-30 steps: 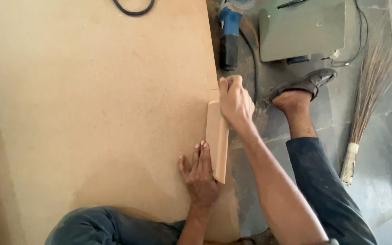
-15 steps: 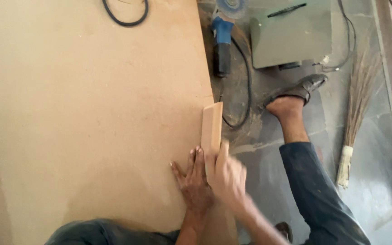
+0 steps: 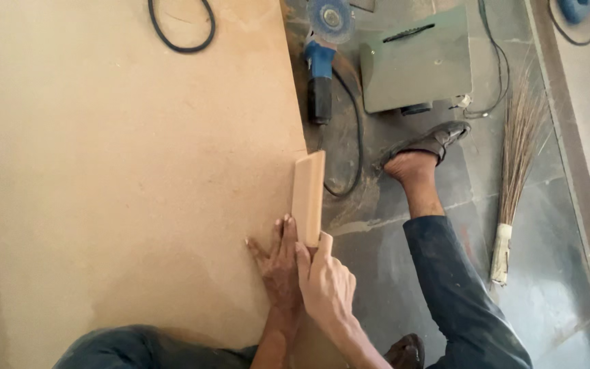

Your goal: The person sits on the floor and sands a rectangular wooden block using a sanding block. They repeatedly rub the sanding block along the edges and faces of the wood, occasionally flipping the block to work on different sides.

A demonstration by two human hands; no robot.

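A narrow, pale rectangular wooden block (image 3: pixel 308 198) lies on the right edge of a large tan fibreboard sheet (image 3: pixel 131 171), its long axis running from about six o'clock to twelve o'clock, tipped slightly toward one o'clock. Both hands meet at its near end. The left hand (image 3: pixel 278 266) lies flat on the sheet, fingers (image 3: pixel 285 236) stretched out and pressed together, their tips touching the block's left flank; it grips nothing. The right hand (image 3: pixel 326 283) sits just to the right of the left one, its fingers curled against the block's bottom end, though the far side of that grip is hidden. From both hands the block extends toward twelve o'clock. On the grey stone floor (image 3: pixel 390 273), at one o'clock from the block, lies a blue-and-black angle grinder (image 3: pixel 321 68).
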